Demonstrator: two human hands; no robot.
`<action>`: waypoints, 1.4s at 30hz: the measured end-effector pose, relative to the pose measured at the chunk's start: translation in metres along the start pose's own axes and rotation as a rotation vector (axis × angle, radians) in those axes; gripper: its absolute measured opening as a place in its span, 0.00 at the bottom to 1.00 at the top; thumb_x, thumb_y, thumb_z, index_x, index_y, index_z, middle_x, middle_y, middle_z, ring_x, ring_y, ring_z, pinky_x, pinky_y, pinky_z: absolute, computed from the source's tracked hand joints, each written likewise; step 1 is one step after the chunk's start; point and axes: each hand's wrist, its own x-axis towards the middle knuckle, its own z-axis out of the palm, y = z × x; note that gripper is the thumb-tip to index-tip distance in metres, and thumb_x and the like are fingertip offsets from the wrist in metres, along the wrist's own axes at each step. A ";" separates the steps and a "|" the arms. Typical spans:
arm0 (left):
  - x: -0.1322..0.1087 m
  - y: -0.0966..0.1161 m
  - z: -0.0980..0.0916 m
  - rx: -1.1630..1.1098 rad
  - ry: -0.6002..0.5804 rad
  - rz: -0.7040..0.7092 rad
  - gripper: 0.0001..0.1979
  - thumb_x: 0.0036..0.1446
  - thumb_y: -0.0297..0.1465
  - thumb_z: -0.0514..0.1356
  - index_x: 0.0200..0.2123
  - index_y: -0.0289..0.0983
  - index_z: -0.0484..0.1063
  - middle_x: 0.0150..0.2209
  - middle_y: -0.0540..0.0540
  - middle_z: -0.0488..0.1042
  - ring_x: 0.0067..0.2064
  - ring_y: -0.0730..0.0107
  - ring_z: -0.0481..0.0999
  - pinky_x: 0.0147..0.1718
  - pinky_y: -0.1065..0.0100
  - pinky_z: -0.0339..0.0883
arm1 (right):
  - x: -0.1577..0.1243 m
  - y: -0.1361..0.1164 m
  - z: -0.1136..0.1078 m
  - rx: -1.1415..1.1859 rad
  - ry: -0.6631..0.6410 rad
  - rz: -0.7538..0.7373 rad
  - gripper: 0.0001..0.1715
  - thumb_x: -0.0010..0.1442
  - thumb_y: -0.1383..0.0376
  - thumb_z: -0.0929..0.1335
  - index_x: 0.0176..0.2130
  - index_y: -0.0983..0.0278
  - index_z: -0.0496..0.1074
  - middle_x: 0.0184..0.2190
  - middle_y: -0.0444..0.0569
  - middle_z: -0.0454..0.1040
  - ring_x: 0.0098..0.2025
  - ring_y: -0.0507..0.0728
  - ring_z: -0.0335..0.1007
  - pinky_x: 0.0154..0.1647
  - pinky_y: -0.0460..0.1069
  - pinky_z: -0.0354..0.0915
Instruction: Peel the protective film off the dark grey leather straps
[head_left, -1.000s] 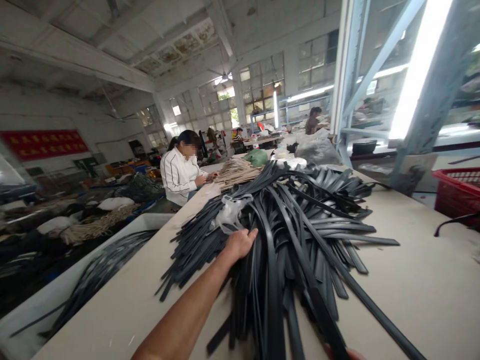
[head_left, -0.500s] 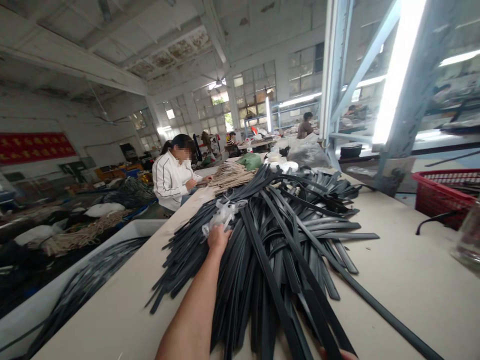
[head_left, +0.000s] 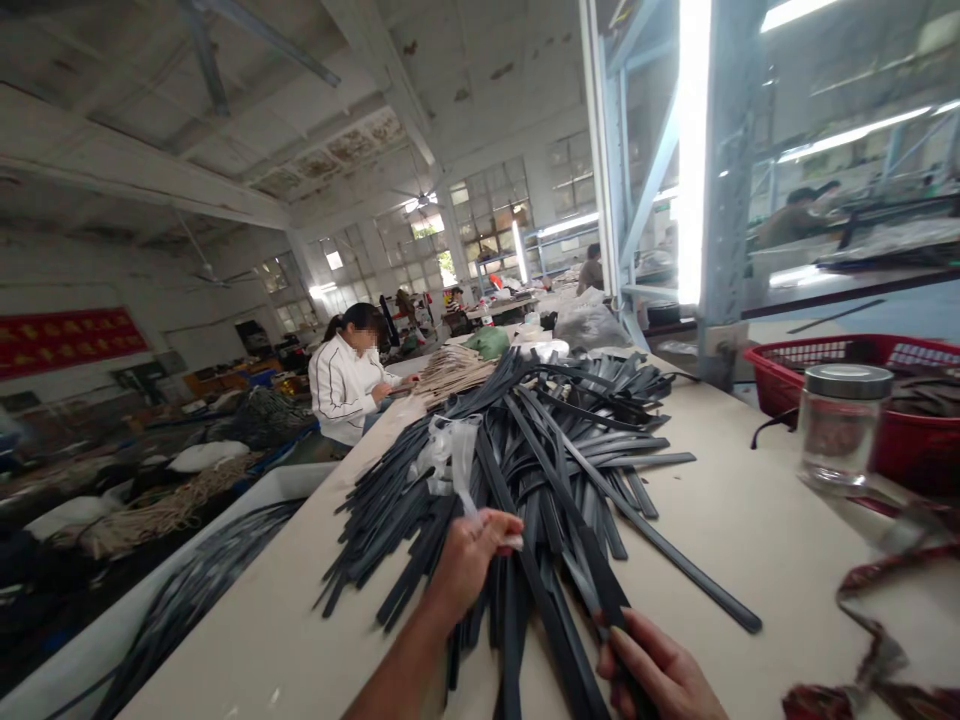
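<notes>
A big heap of flat black strips (head_left: pixel 525 470) spreads over the pale table. Above the heap's near side, my left hand (head_left: pixel 480 550) is closed on the end of a clear plastic strip (head_left: pixel 465 480), which stretches down from a bundle of whitish clear plastic strips (head_left: pixel 435 450) lying on the heap. At the lower right, my right hand (head_left: pixel 652 665) grips a black strip (head_left: pixel 604 575) near its end, fingers wrapped round it.
To the right stand a lidded glass jar (head_left: pixel 840 430) and a red plastic basket (head_left: pixel 780 375). Beige strips (head_left: pixel 450 372) lie beyond the heap, beside a seated co-worker (head_left: pixel 349 380). A white bin (head_left: pixel 300 480) of black strips is at left.
My left hand has come back from the clear plastic bundle, drawing a strip out. My right hand has risen into view with a black strip. The camera has turned right.
</notes>
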 end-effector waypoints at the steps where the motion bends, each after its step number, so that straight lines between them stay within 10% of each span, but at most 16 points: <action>1: -0.025 0.005 0.011 -0.020 -0.025 0.025 0.23 0.61 0.48 0.54 0.39 0.37 0.79 0.39 0.41 0.80 0.42 0.59 0.78 0.42 0.64 0.72 | 0.001 -0.003 -0.001 0.039 -0.008 -0.002 0.31 0.51 0.42 0.73 0.42 0.63 0.72 0.27 0.44 0.75 0.20 0.47 0.64 0.19 0.41 0.58; 7: -0.141 0.000 0.046 -0.111 0.211 0.153 0.19 0.58 0.48 0.57 0.34 0.41 0.81 0.41 0.41 0.80 0.46 0.55 0.77 0.49 0.62 0.67 | -0.019 -0.028 0.009 0.323 -0.003 0.115 0.20 0.51 0.54 0.75 0.37 0.64 0.71 0.28 0.40 0.73 0.18 0.43 0.60 0.18 0.38 0.59; 14: -0.199 -0.014 0.041 -0.587 0.706 -0.108 0.23 0.50 0.52 0.63 0.37 0.39 0.79 0.43 0.42 0.81 0.44 0.58 0.78 0.42 0.65 0.72 | -0.100 -0.022 0.047 0.325 -0.404 0.356 0.24 0.55 0.52 0.72 0.41 0.69 0.73 0.42 0.62 0.79 0.16 0.44 0.61 0.14 0.39 0.57; 19: -0.230 -0.010 0.053 -0.411 0.700 0.012 0.19 0.60 0.47 0.56 0.37 0.39 0.78 0.48 0.42 0.78 0.47 0.57 0.77 0.45 0.62 0.72 | -0.139 -0.001 0.073 0.540 -0.497 0.475 0.26 0.59 0.52 0.71 0.50 0.66 0.73 0.51 0.62 0.75 0.23 0.43 0.69 0.20 0.37 0.62; 25: -0.258 -0.004 0.058 0.303 0.540 0.647 0.19 0.67 0.41 0.47 0.50 0.45 0.75 0.59 0.44 0.70 0.64 0.51 0.62 0.58 0.55 0.62 | -0.139 -0.018 0.099 0.409 -0.532 0.319 0.26 0.52 0.48 0.74 0.42 0.65 0.76 0.21 0.42 0.71 0.16 0.45 0.59 0.20 0.42 0.69; 28: -0.271 -0.014 0.045 0.428 0.527 0.684 0.19 0.66 0.35 0.49 0.59 0.47 0.67 0.66 0.45 0.59 0.67 0.52 0.57 0.59 0.54 0.62 | -0.133 -0.031 0.105 0.305 -0.505 0.238 0.23 0.55 0.50 0.73 0.40 0.68 0.77 0.28 0.48 0.76 0.17 0.43 0.60 0.22 0.42 0.69; 31: -0.286 -0.031 0.025 0.463 0.419 0.577 0.25 0.62 0.28 0.56 0.62 0.47 0.63 0.63 0.44 0.66 0.62 0.59 0.67 0.56 0.61 0.66 | -0.125 -0.049 0.102 0.219 -0.447 0.151 0.20 0.57 0.52 0.72 0.40 0.67 0.78 0.42 0.54 0.78 0.18 0.42 0.60 0.23 0.41 0.69; 37: -0.291 -0.033 0.000 -0.191 0.395 -0.212 0.22 0.60 0.47 0.57 0.49 0.39 0.76 0.45 0.40 0.81 0.44 0.58 0.80 0.45 0.61 0.74 | -0.112 -0.080 0.100 0.020 -0.463 0.038 0.23 0.57 0.50 0.71 0.39 0.67 0.79 0.43 0.54 0.79 0.16 0.42 0.61 0.24 0.43 0.69; 42: -0.265 -0.007 0.007 -0.357 0.316 -0.268 0.30 0.43 0.46 0.71 0.47 0.35 0.78 0.41 0.38 0.82 0.43 0.56 0.79 0.43 0.63 0.72 | -0.111 -0.080 0.116 -0.146 -0.509 -0.006 0.22 0.58 0.52 0.70 0.38 0.68 0.79 0.39 0.53 0.80 0.17 0.44 0.66 0.19 0.42 0.64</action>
